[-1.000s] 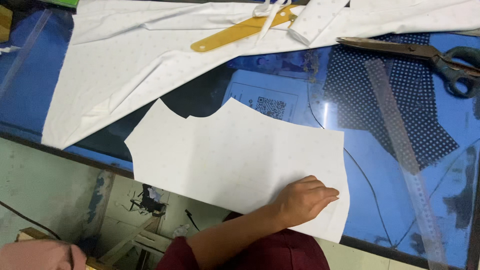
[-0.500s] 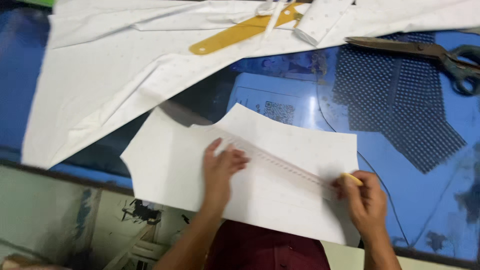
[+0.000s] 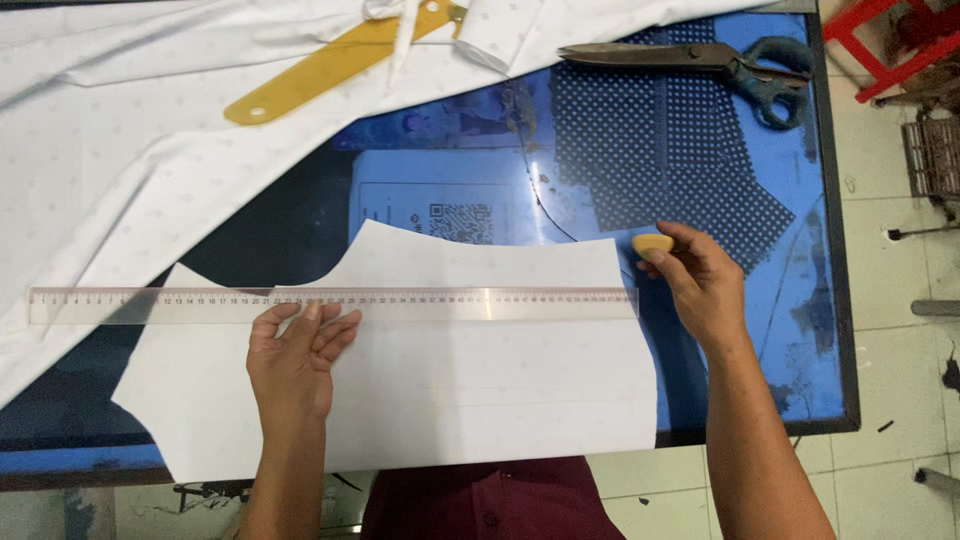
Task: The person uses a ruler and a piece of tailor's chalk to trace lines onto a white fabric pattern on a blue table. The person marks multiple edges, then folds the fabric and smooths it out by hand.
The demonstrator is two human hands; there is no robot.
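Pattern piece [image 3: 450, 390] lies flat at the table's [image 3: 830, 330] near edge. Ruler [image 3: 330, 304] lies across the piece's upper part, running 9 to 3 o'clock, its 9 o'clock end overhanging onto the cloth [image 3: 110, 170]. Left hand [image 3: 297, 355] rests on the piece, fingertips touching the ruler. Right hand [image 3: 700, 285] sits at the ruler's 3 o'clock end, holding chalk [image 3: 652, 244]. Scissors [image 3: 690, 60] lie at 1 o'clock; curved ruler [image 3: 330, 65] at 11 o'clock, on the cloth.
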